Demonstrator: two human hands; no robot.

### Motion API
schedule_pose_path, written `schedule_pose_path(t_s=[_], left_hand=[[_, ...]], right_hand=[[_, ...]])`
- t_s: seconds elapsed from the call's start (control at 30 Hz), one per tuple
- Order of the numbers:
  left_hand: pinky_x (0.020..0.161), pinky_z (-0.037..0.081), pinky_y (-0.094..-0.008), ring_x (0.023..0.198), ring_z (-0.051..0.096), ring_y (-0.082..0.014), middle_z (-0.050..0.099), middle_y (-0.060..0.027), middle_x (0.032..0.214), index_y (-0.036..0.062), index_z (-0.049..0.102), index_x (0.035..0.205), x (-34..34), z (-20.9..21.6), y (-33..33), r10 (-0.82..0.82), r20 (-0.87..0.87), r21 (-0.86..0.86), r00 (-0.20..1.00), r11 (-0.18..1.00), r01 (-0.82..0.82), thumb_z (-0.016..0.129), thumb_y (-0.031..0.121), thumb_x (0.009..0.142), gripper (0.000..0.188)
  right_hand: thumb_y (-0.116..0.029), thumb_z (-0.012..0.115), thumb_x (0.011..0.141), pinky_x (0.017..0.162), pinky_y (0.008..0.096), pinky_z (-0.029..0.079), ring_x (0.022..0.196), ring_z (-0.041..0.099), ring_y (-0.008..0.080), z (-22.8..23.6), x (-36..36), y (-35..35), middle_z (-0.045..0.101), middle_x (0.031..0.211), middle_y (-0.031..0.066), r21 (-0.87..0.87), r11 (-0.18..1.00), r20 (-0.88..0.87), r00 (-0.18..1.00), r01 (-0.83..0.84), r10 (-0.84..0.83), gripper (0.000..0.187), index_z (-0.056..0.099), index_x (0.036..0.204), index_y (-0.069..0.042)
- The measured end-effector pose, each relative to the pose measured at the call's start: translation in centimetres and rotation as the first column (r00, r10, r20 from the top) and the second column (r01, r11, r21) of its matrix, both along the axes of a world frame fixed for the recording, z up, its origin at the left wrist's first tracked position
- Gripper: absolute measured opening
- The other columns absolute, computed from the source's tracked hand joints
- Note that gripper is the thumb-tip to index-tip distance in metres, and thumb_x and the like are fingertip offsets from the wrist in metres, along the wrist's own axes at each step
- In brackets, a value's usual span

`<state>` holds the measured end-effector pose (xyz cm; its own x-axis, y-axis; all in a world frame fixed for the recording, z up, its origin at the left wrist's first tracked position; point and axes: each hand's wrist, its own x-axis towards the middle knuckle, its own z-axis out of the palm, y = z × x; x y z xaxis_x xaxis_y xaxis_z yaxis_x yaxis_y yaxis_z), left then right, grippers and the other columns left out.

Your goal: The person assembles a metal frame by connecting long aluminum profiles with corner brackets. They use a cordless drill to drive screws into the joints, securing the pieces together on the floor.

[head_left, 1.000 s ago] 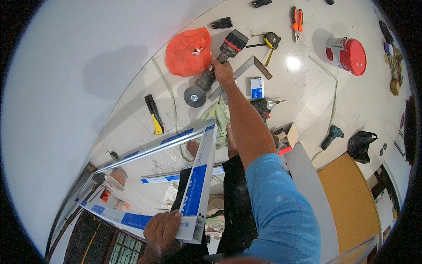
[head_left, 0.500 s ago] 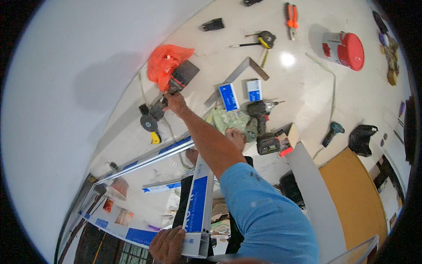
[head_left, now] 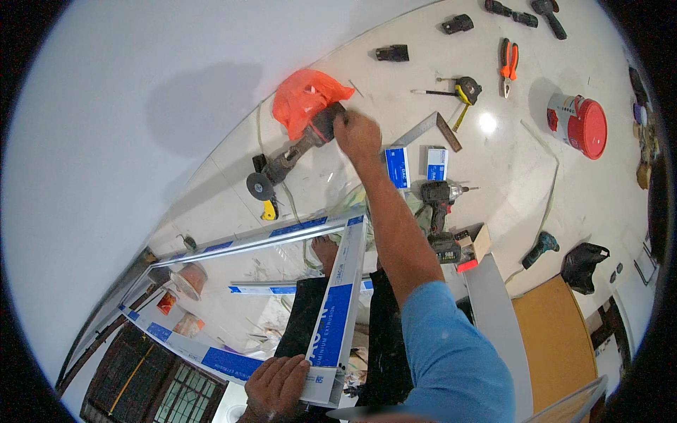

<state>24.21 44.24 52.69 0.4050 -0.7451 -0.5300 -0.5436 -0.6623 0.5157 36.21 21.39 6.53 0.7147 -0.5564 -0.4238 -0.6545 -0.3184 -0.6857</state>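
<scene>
My right hand (head_left: pixel 358 137) reaches far forward, its fingers closed on the battery end of a cordless angle grinder (head_left: pixel 285 162). The grinder lies on the pale floor, its cutting disc toward the near left. An orange plastic bag (head_left: pixel 303 99) touches its battery end. Beside the disc is a yellow-handled tool (head_left: pixel 269 209). Close to me, my left hand (head_left: pixel 277 384) grips the near corner of an aluminium frame (head_left: pixel 335 310) covered in blue and white film. My fingers lie over the frame's edge; the thumb is hidden.
Right of my forearm are two blue-and-white boxes (head_left: pixel 397 168), a steel square (head_left: pixel 416 130), and a cordless drill (head_left: pixel 438 204). Farther off are a tape measure (head_left: pixel 467 90), orange-handled pliers (head_left: pixel 508 67) and a red-lidded bucket (head_left: pixel 592 127). A white wall (head_left: pixel 141 84) rises at left.
My right hand has shifted from the grinder's body to its battery end. The grinder stays in place on the floor. My left hand keeps hold of the frame while the view has turned slightly.
</scene>
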Motion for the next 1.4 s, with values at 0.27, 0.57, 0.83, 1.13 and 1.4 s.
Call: schedule_pose_path(t_s=[0.27,0.57,0.83,1.13,1.4], left_hand=[[0.074,0.067,-0.0436,0.087,0.082,-0.0304,0.084,-0.0186,0.106,0.0,0.075,0.115,-1.1,-1.0,1.4,-0.039,0.126,-0.047,0.991,0.998,0.045,0.078,0.01,0.088,0.029],[0.083,0.068,-0.0499,0.096,0.083,-0.0361,0.082,-0.0247,0.11,-0.0035,0.075,0.12,-1.9,0.8,1.2,0.04,0.044,0.036,0.998,0.998,-0.042,0.077,0.01,0.086,0.037],[0.093,0.065,-0.0492,0.105,0.079,-0.0384,0.079,-0.0226,0.116,-0.0036,0.072,0.121,-0.9,0.7,-0.2,0.071,0.094,-0.001,0.993,0.997,-0.071,0.088,0.006,0.068,0.056],[0.086,0.063,-0.0495,0.095,0.078,-0.0403,0.078,-0.0189,0.105,0.0013,0.071,0.12,-2.0,-0.9,0.5,0.096,0.135,-0.098,0.986,0.992,-0.083,0.09,0.012,0.074,0.051],[0.075,0.061,-0.0489,0.086,0.075,-0.0405,0.073,-0.0186,0.093,0.0025,0.07,0.115,-1.8,-1.1,0.6,0.069,0.181,-0.071,0.981,0.996,-0.057,0.092,0.015,0.073,0.049]], right_hand=[[-0.024,0.071,0.101,0.095,0.0549,0.062,0.121,0.07,0.0414,-8.7,2.3,-6.0,0.073,0.119,0.0176,-0.333,0.94,-0.136,0.99,-0.078,0.034,0.023,0.078,0.118,-0.01],[-0.045,0.076,0.093,0.1,0.06,0.054,0.116,0.071,0.043,-8.2,-0.6,-5.0,0.077,0.117,0.0173,-0.479,0.831,-0.137,0.959,-0.283,0.248,0.043,0.081,0.116,-0.009],[-0.018,0.065,0.093,0.085,0.0423,0.061,0.09,0.076,0.0301,17.8,-17.7,-5.7,0.078,0.095,0.0163,0.548,0.829,0.112,0.972,0.115,-0.209,0.02,0.073,0.091,0.001],[0.001,0.06,0.092,0.075,0.03,0.049,0.082,0.061,0.0159,37.2,-28.1,-0.1,0.066,0.097,0.0074,0.961,0.277,0.1,0.937,-0.003,-0.335,0.012,0.06,0.099,-0.008],[-0.001,0.079,0.081,0.096,0.0399,0.055,0.122,0.07,0.0327,36.0,-26.7,2.5,0.074,0.133,0.0151,0.219,0.891,0.609,0.769,-0.397,0.193,0.057,0.076,0.136,-0.012]])
